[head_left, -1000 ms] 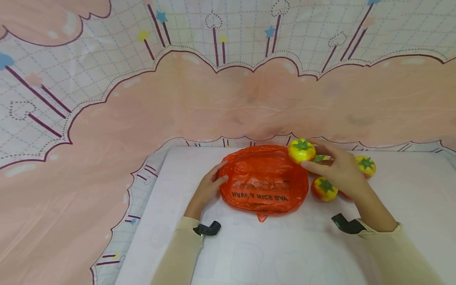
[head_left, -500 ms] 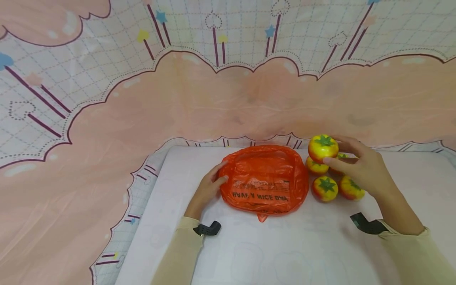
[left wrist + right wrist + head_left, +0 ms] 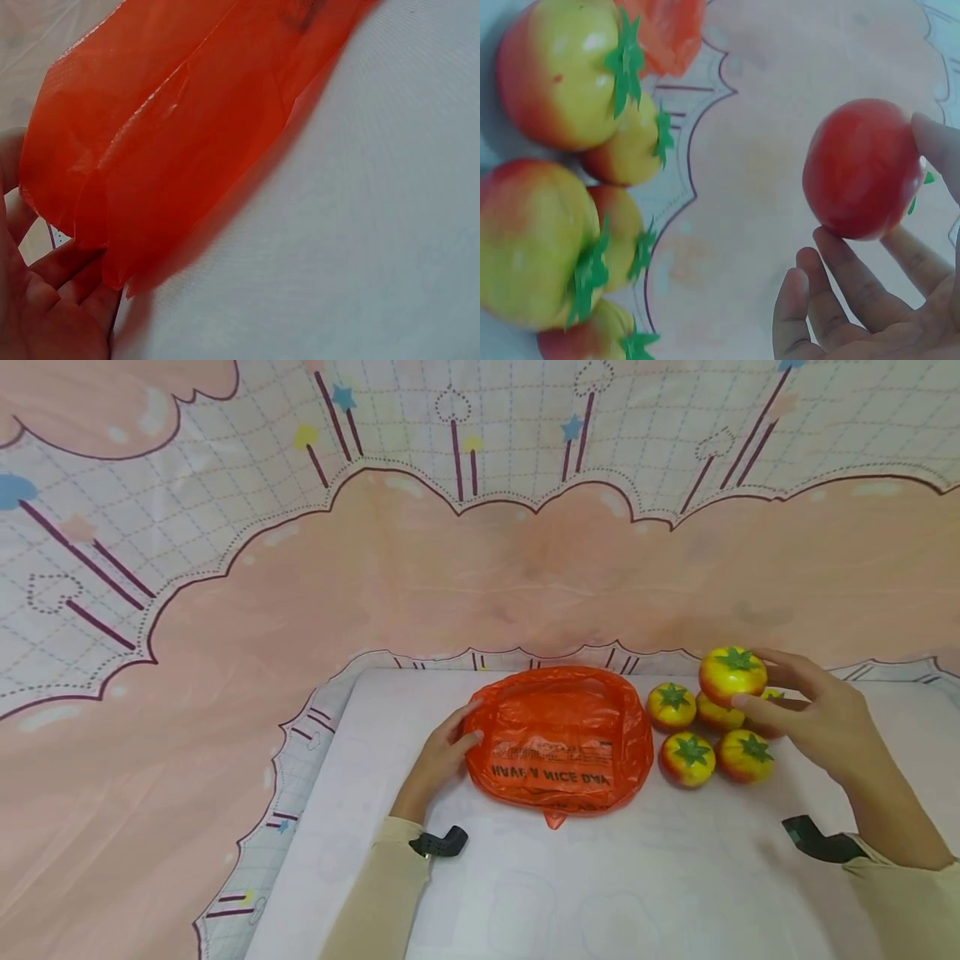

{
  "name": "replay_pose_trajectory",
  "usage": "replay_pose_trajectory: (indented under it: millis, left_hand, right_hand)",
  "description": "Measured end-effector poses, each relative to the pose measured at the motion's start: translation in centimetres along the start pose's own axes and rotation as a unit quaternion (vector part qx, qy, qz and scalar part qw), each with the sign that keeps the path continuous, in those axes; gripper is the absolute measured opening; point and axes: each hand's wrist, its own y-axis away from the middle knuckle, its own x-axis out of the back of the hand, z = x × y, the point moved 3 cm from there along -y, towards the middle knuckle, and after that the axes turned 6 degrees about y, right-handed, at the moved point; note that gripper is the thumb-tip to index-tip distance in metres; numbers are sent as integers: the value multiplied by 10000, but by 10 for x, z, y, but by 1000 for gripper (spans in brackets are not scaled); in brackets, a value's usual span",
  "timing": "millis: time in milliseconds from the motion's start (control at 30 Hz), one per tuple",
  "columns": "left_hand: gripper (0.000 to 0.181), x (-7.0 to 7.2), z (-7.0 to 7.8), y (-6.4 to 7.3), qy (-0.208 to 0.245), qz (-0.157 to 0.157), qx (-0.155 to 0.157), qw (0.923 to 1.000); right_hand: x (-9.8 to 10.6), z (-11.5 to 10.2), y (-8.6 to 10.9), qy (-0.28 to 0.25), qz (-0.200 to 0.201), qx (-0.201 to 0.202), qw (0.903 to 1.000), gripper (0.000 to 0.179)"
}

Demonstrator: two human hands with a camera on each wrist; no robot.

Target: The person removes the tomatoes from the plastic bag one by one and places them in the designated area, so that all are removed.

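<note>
My right hand [image 3: 821, 718] pinches a toy-like tomato [image 3: 733, 677] between thumb and fingertips, above the other tomatoes. It is yellow with a green leaf star on top; its red underside shows in the right wrist view. On the table below sit several more yellow-red tomatoes [image 3: 688, 760], one partly hidden behind my right hand. A red plastic bag [image 3: 558, 718] with dark printed lettering lies left of them. At its left edge rests my left hand [image 3: 438, 768], thumb and fingertips touching the plastic. In the left wrist view, some fingers [image 3: 67, 262] reach behind the bag.
Everything sits on a white table [image 3: 570, 893]. Behind it hangs a cloth backdrop [image 3: 525, 568] printed with peach clouds, stars and a grid. The bag's right edge lies close to the nearest tomatoes.
My right hand has moved right with the tomato, away from over the bag's right edge, uncovering more tomatoes on the table. My left hand and the bag have stayed put.
</note>
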Motion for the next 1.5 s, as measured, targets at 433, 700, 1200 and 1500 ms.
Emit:
replay_pose_trajectory:
  millis: [433, 700, 1200, 1500]
  left_hand:
    - [51, 0, -1, 0, 52, -26, -9, 10000]
    - [51, 0, -3, -1, 85, -17, 0, 10000]
    - [51, 1, 0, -1, -35, 43, 91, 9999]
    - [50, 1, 1, 1, -10, 31, 55, 10000]
  right_hand:
    - [12, 31, 3, 334, 657, 6, 9973, 75]
    - [15, 56, 7, 407, 782, 76, 9961, 71]
    - [16, 100, 16, 304, 747, -62, 9967, 74]
    - [9, 124, 17, 195, 330, -64, 9992, 76]
